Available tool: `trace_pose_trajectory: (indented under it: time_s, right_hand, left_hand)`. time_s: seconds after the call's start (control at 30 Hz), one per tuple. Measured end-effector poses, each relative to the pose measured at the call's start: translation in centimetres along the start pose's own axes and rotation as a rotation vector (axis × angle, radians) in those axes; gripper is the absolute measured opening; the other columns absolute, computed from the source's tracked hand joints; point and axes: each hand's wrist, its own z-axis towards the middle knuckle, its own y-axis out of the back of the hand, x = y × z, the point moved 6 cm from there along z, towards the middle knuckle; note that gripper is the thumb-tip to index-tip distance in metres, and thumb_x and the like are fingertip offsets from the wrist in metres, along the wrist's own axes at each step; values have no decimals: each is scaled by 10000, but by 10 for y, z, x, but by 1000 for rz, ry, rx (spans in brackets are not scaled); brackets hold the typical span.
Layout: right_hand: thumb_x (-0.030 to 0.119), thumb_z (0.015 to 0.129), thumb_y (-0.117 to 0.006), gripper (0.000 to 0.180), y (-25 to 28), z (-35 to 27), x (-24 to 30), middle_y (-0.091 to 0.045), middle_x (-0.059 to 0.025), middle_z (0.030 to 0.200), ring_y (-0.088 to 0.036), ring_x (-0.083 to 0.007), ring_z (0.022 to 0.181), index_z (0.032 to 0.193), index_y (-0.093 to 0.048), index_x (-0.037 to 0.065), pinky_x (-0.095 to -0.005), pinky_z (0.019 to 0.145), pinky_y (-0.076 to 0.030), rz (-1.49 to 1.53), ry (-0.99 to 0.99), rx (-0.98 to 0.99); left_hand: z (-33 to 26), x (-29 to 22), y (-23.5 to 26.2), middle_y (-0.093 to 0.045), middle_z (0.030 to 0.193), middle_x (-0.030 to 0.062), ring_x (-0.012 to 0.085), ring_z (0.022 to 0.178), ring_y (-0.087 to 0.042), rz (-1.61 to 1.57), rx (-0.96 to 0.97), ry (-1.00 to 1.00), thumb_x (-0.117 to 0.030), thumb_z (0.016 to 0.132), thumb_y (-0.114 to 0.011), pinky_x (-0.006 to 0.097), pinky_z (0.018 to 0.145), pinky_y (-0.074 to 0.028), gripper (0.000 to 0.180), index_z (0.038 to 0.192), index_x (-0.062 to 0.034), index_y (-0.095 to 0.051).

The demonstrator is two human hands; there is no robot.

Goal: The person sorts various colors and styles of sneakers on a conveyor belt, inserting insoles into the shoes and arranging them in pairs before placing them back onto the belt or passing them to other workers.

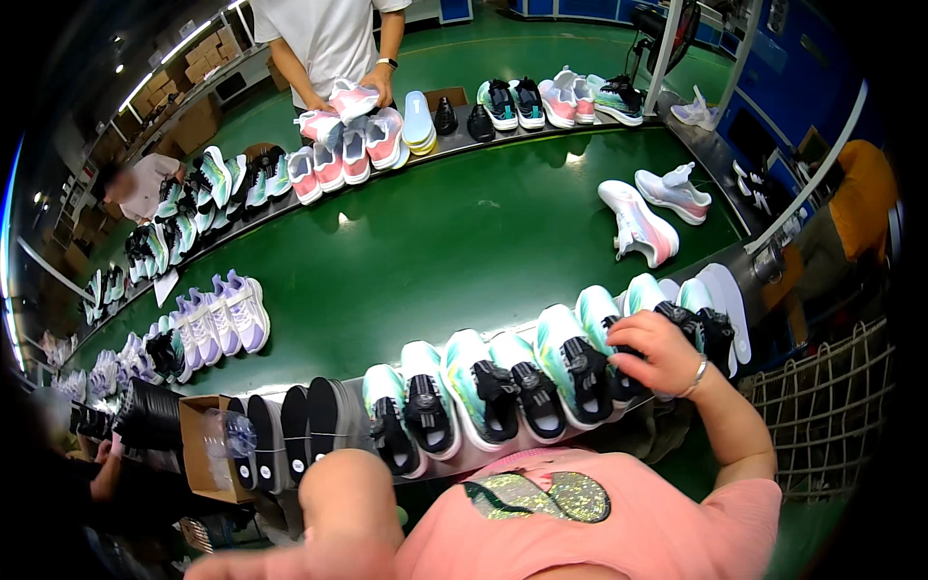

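Observation:
A row of sneakers (474, 382) in mint, white and black stands along the bench edge in front of me, toes pointing away. My right hand (659, 353) is over the right part of this row. Its fingers and thumb curl around the black upper of one sneaker (594, 309), partly covering it. At the lower left, my left hand (275, 564) is blurred and cut off by the picture's edge, away from the shoes. Its fingers cannot be made out. Grey and black insoles (324, 416) stand bundled to the left of the row.
A green belt (416, 251) carries lilac sneakers (242, 314) at left and a pink-white pair (638, 222) at right. Across it, a person in white (324, 39) handles pink shoes. A cardboard box (208, 454) with clear plastic stands left; a rope net (826, 416) hangs right.

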Motion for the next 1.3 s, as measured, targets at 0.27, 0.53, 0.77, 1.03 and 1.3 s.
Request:
trace_pose_trajectory:
  time_s: [0.27,0.53,0.77,1.03,1.3]
  right_hand:
    - [161,719,-578,181,32,-50,-38,-552,-114,833,-516,-284,811,851,-557,39,-346,722,-412,-181,-254,-84]
    - [232,729,-565,285,72,-61,-152,-564,-136,877,-529,-281,861,924,-538,24,-343,754,-421,-343,-537,-36]
    - [299,663,-635,461,39,-28,-322,-519,-193,1005,-515,-330,933,1001,-507,13,-357,813,-420,-407,-713,158]
    - [428,548,-717,1005,-24,8,-411,-293,-156,1262,-384,-307,1098,1306,-156,82,-472,857,-356,-392,-901,299]
    - [372,599,-675,582,-38,1,-513,-582,-131,951,-568,-243,867,1034,-507,25,-376,756,-460,772,-832,107]
  left_hand:
    - [-198,17,100,-421,1152,134,227,1048,-436,811,-44,1444,-164,731,-599,317,854,-350,437,1117,-66,-419]
    - [-330,7,66,-426,1154,194,323,1068,-400,965,1040,1633,-421,657,-636,451,880,-272,680,1162,-31,-402]
    - [-353,4,54,-575,917,78,233,801,-539,1307,1349,1396,-315,630,-660,420,844,-320,403,945,-85,-562]
    - [-361,3,49,-565,889,56,209,770,-527,1445,1388,1429,-319,620,-650,425,844,-327,363,886,-87,-566]
    - [-366,9,48,-567,887,51,216,757,-528,1454,1415,1445,-319,597,-644,428,849,-323,378,884,-89,-557]
